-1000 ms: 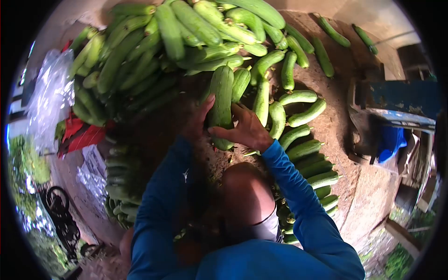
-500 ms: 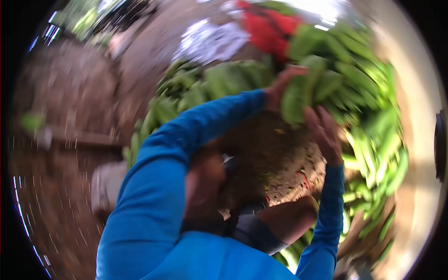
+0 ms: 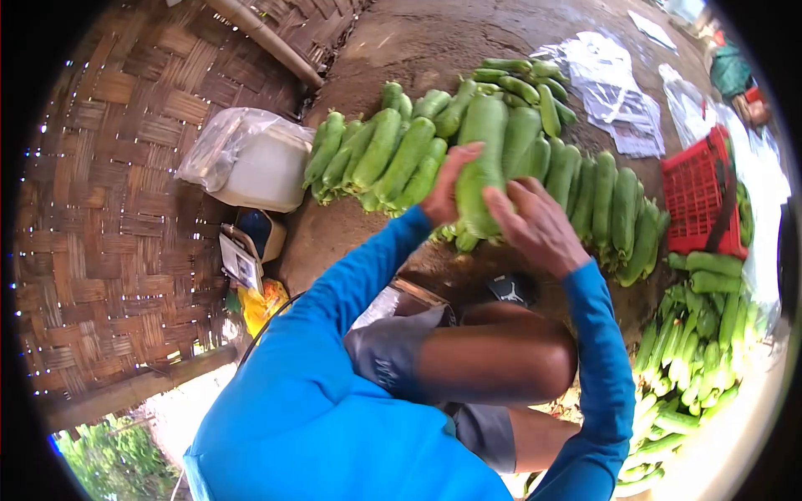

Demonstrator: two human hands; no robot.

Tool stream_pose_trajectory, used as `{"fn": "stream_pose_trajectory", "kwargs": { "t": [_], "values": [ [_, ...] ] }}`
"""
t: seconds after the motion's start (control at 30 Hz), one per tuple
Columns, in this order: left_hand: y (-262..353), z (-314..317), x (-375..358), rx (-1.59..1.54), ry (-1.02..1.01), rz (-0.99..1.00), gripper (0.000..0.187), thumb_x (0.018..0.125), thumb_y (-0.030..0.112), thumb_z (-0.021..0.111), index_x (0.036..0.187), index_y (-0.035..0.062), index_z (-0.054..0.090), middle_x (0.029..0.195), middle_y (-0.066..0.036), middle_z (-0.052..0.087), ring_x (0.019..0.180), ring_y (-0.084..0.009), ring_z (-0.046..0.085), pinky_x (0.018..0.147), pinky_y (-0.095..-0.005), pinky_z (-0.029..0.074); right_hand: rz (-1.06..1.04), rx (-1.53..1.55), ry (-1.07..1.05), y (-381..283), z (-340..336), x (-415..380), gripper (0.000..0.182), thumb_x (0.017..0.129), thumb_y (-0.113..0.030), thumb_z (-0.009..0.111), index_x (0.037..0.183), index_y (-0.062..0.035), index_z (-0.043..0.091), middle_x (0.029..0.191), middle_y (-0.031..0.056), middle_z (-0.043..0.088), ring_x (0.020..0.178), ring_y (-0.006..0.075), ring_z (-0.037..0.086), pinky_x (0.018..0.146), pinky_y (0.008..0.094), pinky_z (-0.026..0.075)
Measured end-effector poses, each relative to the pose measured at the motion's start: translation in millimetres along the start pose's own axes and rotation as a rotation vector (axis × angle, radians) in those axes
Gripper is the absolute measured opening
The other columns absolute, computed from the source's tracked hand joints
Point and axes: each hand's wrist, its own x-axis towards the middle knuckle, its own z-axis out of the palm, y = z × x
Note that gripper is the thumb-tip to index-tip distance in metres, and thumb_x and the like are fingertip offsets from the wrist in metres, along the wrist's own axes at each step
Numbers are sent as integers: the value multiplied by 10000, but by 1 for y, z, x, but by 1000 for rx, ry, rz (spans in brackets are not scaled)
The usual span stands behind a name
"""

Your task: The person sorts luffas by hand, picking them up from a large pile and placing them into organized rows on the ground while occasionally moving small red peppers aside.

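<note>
Both hands are around a large light-green cucumber [image 3: 482, 159], held lengthwise over a long heap of cucumbers [image 3: 409, 159] on the ground. My left hand [image 3: 447, 185] closes on its left side, thumb lying along the skin. On its lower right side, my right hand [image 3: 543, 225] presses with curled fingers. Another thick cucumber [image 3: 522, 138] appears right beside it, above my right hand. The heap's cucumbers lie side by side in stacked rows, reaching left and right of my hands.
A red plastic crate [image 3: 706, 196] stands at the right, with a second cucumber pile [image 3: 697, 342] below it. Plastic sheets [image 3: 610, 92] lie on the dirt floor behind. At left are a plastic-covered white container [image 3: 255, 163] and a woven bamboo wall [image 3: 125, 209].
My view and hands have swung left from the right-hand pile to the long heap. A cucumber is between my hands, where earlier they held blurred green produce over the pile.
</note>
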Motion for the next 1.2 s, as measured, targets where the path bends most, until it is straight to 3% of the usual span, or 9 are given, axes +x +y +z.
{"fn": "stream_pose_trajectory", "kwargs": {
  "t": [0.07,0.23,0.37,0.5,0.7,0.83,0.9,1.07,1.2],
  "values": [
    [3,-70,-6,92,8,-42,569,802,90,665,1312,78,414,1358,-185,377,1271,-305,397,1070,-406,352,142,-22,-288,-37,12,62,403,938,-396,491,901,-1,567,900,191,561,880,361,546,739,439,446],
    [-39,-208,-36,-430,500,-927,489,898,371,514,1257,41,480,1195,-113,548,1122,-229,535,997,-372,434,-250,-142,-218,-93,74,151,438,903,-458,525,956,-23,524,826,185,558,826,377,568,680,483,444],
    [-57,-279,-32,-140,313,-1083,608,850,424,575,1281,5,485,1192,-143,568,1102,-240,543,974,-342,421,-215,39,-446,-91,95,139,440,866,-470,568,967,-42,565,875,176,590,873,369,585,753,464,455],
    [-106,-312,-34,590,-222,-882,889,766,663,549,1375,34,394,1232,-265,545,1173,-384,513,1017,-413,380,-34,-69,-747,-45,108,121,460,849,-484,575,989,-48,616,932,161,631,915,348,598,807,431,464],
    [-126,-265,-57,1111,-369,-1042,721,866,665,362,1385,164,377,1190,-269,572,1093,-453,545,923,-519,436,308,19,-762,-14,90,104,491,841,-531,568,879,-54,677,896,150,661,884,305,615,822,426,474],
    [-201,-295,-113,898,-376,-686,561,926,449,480,1378,130,389,1163,-222,605,980,-424,600,801,-505,490,348,-30,-672,16,91,93,480,783,-535,623,801,-63,705,792,116,680,775,282,646,705,407,513],
    [-207,-296,-97,1038,-448,-699,577,952,500,378,1353,90,435,1291,-216,531,1116,-386,545,939,-474,431,337,-101,-590,26,76,96,472,729,-553,670,812,-91,713,826,126,682,848,303,648,740,428,512],
    [-124,-215,-10,1011,-291,-430,439,972,382,417,1164,29,591,1139,-185,603,1047,-365,550,912,-442,422,490,101,2,21,-6,30,460,755,-531,628,800,-79,700,821,155,666,825,305,634,718,425,478],
    [-96,-102,37,640,-365,-331,382,960,318,470,1085,-10,621,1049,-166,630,983,-313,577,897,-387,431,766,118,-4,23,-52,-109,534,841,-533,533,761,-20,660,691,158,612,677,278,584,649,430,449]
  ]
}}
